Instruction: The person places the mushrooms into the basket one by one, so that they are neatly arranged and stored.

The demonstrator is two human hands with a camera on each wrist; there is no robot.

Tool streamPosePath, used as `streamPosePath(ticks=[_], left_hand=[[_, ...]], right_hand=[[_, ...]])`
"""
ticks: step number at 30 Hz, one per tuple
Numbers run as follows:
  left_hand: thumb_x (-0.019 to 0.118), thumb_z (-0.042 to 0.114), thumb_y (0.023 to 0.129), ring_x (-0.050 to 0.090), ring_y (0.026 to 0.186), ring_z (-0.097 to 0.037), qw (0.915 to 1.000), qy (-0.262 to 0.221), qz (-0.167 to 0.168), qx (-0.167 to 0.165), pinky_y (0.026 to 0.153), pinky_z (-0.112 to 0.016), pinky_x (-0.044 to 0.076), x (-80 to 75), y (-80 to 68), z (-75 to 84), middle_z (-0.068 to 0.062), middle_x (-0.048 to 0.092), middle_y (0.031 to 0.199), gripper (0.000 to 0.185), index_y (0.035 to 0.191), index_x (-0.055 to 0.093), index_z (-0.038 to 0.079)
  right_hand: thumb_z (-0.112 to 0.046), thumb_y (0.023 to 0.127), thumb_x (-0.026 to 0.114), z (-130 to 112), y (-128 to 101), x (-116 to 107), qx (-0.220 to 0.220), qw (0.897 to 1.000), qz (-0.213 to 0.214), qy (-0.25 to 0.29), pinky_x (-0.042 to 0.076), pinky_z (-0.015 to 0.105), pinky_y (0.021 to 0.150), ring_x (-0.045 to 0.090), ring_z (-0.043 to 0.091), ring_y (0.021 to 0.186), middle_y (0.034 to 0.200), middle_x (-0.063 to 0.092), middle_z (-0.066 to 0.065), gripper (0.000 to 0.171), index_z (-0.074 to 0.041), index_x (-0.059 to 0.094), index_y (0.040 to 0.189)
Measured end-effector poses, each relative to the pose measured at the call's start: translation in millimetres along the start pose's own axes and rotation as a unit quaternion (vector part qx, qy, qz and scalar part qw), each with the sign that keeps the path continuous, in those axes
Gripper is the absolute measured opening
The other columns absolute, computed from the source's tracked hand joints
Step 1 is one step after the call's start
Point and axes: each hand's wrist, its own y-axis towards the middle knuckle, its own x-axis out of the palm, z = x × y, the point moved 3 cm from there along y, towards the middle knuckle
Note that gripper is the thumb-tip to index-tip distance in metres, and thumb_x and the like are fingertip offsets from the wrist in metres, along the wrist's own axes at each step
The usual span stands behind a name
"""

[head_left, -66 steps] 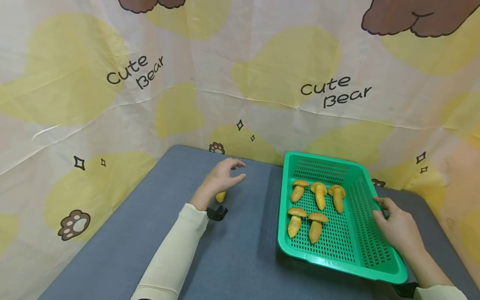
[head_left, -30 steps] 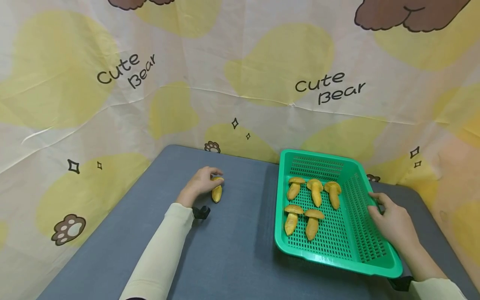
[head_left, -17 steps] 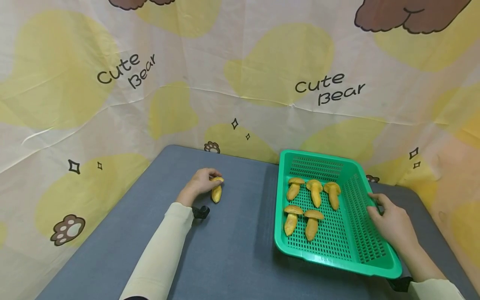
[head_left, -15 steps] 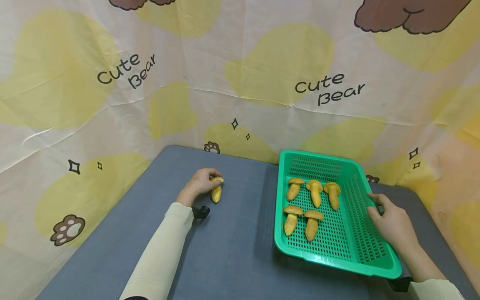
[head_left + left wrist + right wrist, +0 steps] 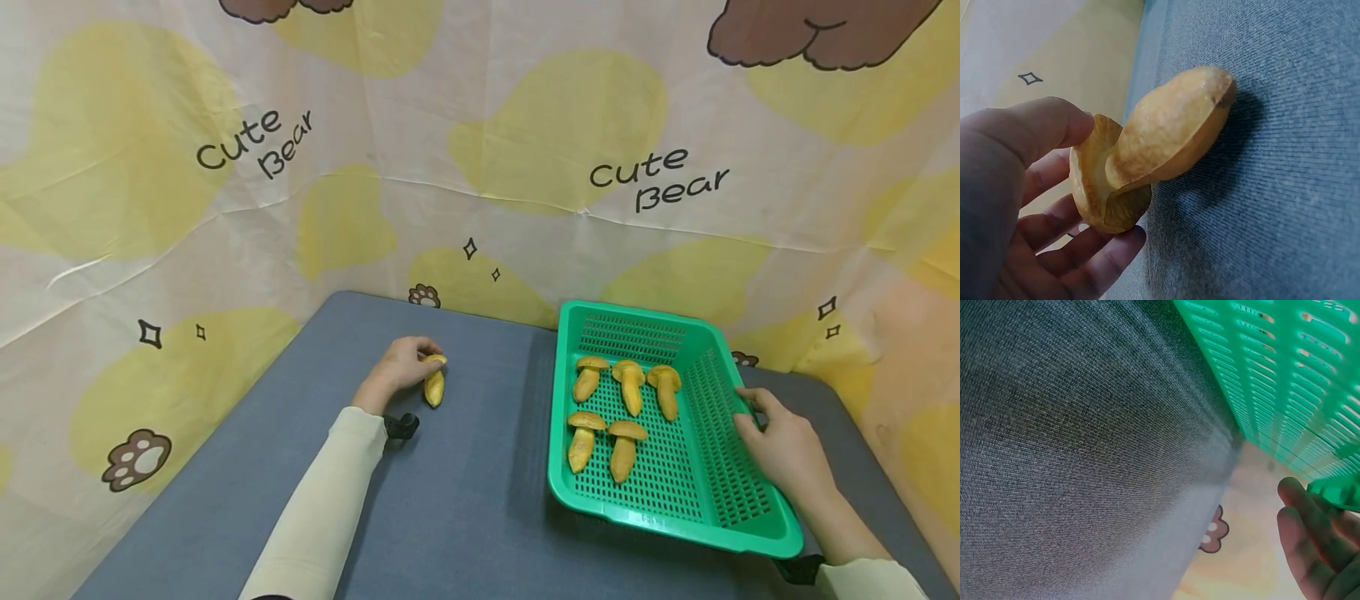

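Since the frame of a couple of seconds back, the left hand (image 5: 401,367) has come down from hovering with spread fingers and now closes on the loose mushroom (image 5: 432,386), which lies a little farther toward the back of the desk (image 5: 465,508) than before; over the last second nothing shifts. The mushroom rests on the grey desk, left of the green basket (image 5: 678,533) and well apart from it. In the left wrist view the grip is a pinch at the cap: the thumb (image 5: 1035,128) sits on one side, the curled fingers (image 5: 1094,265) under the other, and the stem points away along the cloth. Five more mushrooms (image 5: 630,385) lie in the basket, three in the far row and two in the near row. The right hand (image 5: 783,454) holds the basket's right rim, fingers curled over the edge, which the right wrist view shows from below. A cream sleeve (image 5: 322,508) covers the left forearm. Behind the desk hangs a yellow bear-print cloth (image 5: 480,150).
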Motion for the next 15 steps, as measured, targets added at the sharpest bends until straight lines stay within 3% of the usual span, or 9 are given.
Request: streamPosePath(ticks=[15], left_hand=[[0.065, 0.035, 0.091, 0.06, 0.102, -0.023, 0.9998, -0.006, 0.005, 0.019, 0.083, -0.039, 0.051, 2.2, -2.1, 12.8, -0.001, 0.065, 0.113, 0.022, 0.106, 0.07, 0.02]], right_hand=[[-0.028, 0.102, 0.04, 1.7, 0.1, 1.2, -0.001, 1.0, 0.006, 0.001, 0.029, 0.03, 0.038, 0.031, 0.013, 0.039, 0.116, 0.058, 0.028, 0.046, -0.004, 0.044, 0.141]])
